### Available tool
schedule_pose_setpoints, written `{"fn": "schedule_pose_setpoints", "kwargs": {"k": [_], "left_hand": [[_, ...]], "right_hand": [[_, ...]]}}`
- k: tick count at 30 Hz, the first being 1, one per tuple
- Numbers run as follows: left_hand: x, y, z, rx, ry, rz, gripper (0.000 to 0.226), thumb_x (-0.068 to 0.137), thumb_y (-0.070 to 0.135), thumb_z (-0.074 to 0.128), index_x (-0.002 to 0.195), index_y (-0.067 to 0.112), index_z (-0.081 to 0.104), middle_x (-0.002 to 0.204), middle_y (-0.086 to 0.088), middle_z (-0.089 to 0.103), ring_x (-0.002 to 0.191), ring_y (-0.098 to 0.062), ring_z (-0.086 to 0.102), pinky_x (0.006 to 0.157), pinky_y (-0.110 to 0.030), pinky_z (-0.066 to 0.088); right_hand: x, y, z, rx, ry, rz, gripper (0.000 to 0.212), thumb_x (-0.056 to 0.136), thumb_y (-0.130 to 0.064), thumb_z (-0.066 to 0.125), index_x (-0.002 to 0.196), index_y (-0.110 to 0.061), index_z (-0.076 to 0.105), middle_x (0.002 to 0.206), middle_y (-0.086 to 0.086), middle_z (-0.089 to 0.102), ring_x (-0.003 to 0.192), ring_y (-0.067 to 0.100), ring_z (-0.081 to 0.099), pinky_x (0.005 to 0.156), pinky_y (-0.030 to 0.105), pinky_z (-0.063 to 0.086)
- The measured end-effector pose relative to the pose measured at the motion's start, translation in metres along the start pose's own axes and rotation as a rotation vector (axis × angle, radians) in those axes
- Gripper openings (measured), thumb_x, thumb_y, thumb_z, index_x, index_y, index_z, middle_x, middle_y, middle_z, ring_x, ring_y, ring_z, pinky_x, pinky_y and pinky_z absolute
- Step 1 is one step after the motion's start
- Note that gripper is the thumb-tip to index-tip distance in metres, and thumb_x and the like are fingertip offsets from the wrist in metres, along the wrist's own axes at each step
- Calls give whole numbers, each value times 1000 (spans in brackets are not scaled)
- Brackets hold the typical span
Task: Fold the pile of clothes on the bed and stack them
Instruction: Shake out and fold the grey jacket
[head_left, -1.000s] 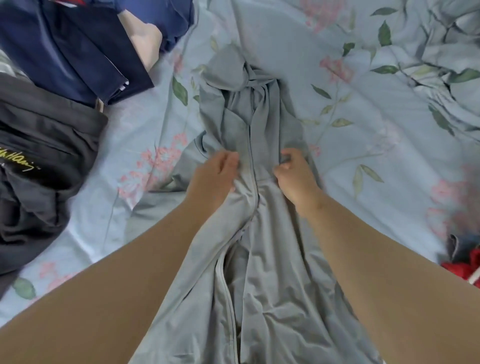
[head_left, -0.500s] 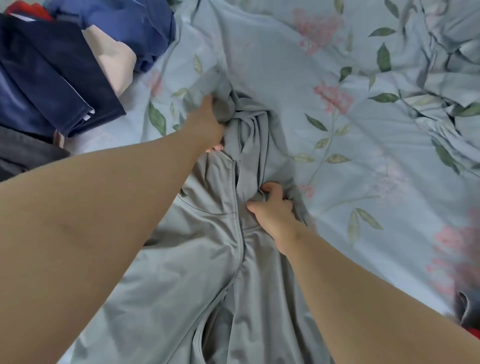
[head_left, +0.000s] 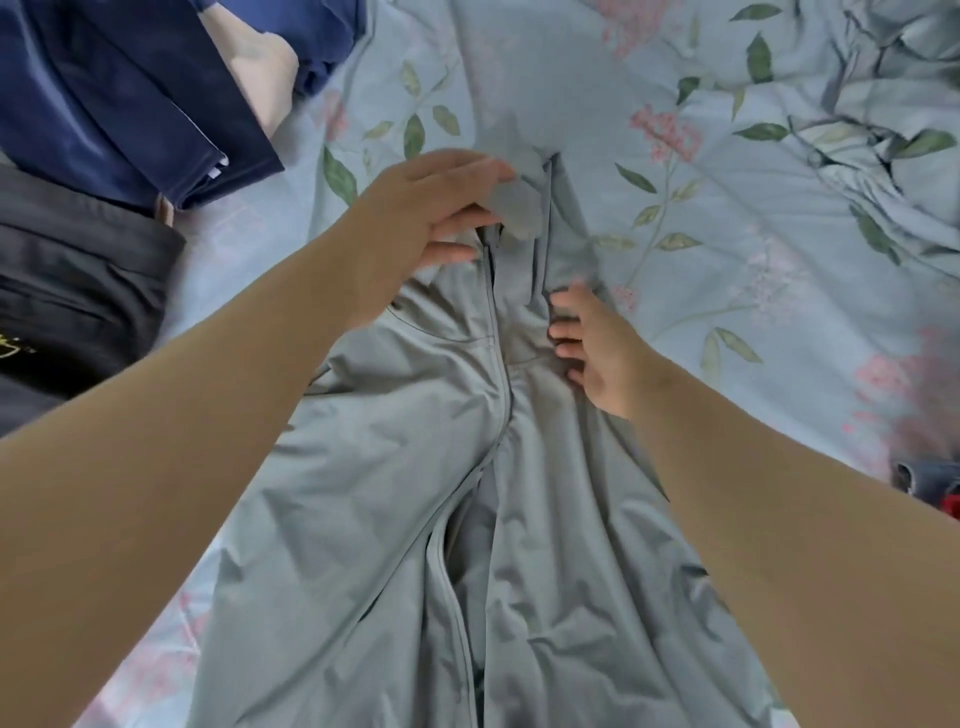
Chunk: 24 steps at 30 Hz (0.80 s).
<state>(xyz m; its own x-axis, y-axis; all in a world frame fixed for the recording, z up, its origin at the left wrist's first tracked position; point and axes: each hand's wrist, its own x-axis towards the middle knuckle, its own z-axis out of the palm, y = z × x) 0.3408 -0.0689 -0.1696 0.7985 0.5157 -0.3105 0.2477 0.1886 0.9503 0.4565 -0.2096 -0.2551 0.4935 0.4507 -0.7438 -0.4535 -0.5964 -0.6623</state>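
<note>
Loose fingers on the grey jacket (head_left: 395, 493), spread out mid-bed.
The left hand (head_left: 426, 208) lays straight fingers (head_left: 467, 169) on the bunched collar at the jacket's far end. The right hand (head_left: 602, 353) rests spread fingers just right of the zip (head_left: 501, 395), gripping nothing. The jacket lies lengthwise on the flowered sheet (head_left: 727, 249). A navy garment (head_left: 104, 104) and a black garment (head_left: 67, 291) lie far left.

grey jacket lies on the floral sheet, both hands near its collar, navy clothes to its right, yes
No: the head view shows the navy clothes left of the grey jacket. It does lie on the floral sheet, left hand and right hand near its collar.
</note>
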Motion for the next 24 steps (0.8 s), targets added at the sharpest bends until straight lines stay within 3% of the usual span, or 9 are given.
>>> {"fn": "schedule_pose_setpoints", "kwargs": {"k": [3, 6, 10, 12, 14, 18, 20, 22, 24], "left_hand": [[-51, -4, 8, -81, -95, -22, 25, 83, 32, 52, 80, 32, 77, 89, 10, 72, 87, -11, 65, 85, -29, 52], [-101, -13, 18, -119, -237, -81, 25, 76, 23, 53, 77, 28, 77, 85, 9, 72, 85, -5, 66, 80, -18, 51], [-143, -16, 25, -275, -158, -47, 23, 79, 16, 60, 66, 25, 76, 52, 12, 62, 58, 4, 61, 64, -10, 49], [-159, -19, 21, -424, -75, 18, 9, 71, 30, 70, 65, 24, 75, 54, 11, 61, 55, 2, 59, 61, -13, 50], [-177, -31, 16, -462, -56, 18, 23, 58, 40, 85, 69, 24, 72, 60, 10, 60, 56, -2, 56, 61, -16, 49], [-201, -80, 28, -427, 148, -399, 19, 85, 24, 67, 101, 21, 58, 91, -4, 69, 67, -16, 68, 63, -26, 53], [-199, -97, 44, -303, 248, -615, 31, 92, 30, 57, 120, 21, 46, 101, 0, 66, 78, -15, 67, 64, -27, 52], [-189, -108, 61, -205, 302, -654, 42, 90, 32, 61, 126, 17, 43, 108, -1, 62, 91, -16, 64, 65, -26, 51], [-179, -114, 76, -132, 406, -571, 39, 88, 21, 66, 120, 10, 49, 103, -6, 63, 84, -19, 64, 63, -27, 53]], "right_hand": [[-36, 15, -10, 469, -196, 47, 70, 93, -66, 20, 122, -13, 56, 123, 5, 60, 106, 19, 51, 99, 35, 34], [-67, 2, -3, 799, -336, 39, 73, 89, -68, 33, 127, -9, 54, 121, 12, 64, 105, 26, 61, 89, 38, 50], [-91, -30, 5, 734, -211, -17, 41, 95, -26, 54, 132, -7, 53, 126, 10, 62, 111, 25, 61, 98, 40, 49], [-108, -34, -7, 736, -186, -159, 36, 95, -13, 53, 129, -3, 52, 124, 12, 61, 110, 26, 61, 92, 36, 52], [-131, -14, -20, 754, -308, -275, 33, 88, -12, 55, 121, -8, 54, 121, 14, 62, 109, 28, 62, 89, 36, 54], [-157, 76, -29, 351, -144, 133, 22, 89, -7, 53, 108, -13, 60, 97, 12, 60, 82, 24, 57, 68, 34, 48], [-156, 111, -26, 239, -60, 358, 24, 89, -17, 58, 112, -17, 57, 100, 6, 61, 88, 22, 59, 68, 37, 48], [-148, 128, -22, 291, 71, 353, 43, 87, -25, 64, 126, -17, 50, 118, 5, 57, 105, 25, 56, 79, 40, 49], [-142, 131, -15, 233, 196, 220, 47, 86, -23, 68, 128, -15, 48, 115, 1, 54, 103, 21, 53, 81, 38, 46]]}}
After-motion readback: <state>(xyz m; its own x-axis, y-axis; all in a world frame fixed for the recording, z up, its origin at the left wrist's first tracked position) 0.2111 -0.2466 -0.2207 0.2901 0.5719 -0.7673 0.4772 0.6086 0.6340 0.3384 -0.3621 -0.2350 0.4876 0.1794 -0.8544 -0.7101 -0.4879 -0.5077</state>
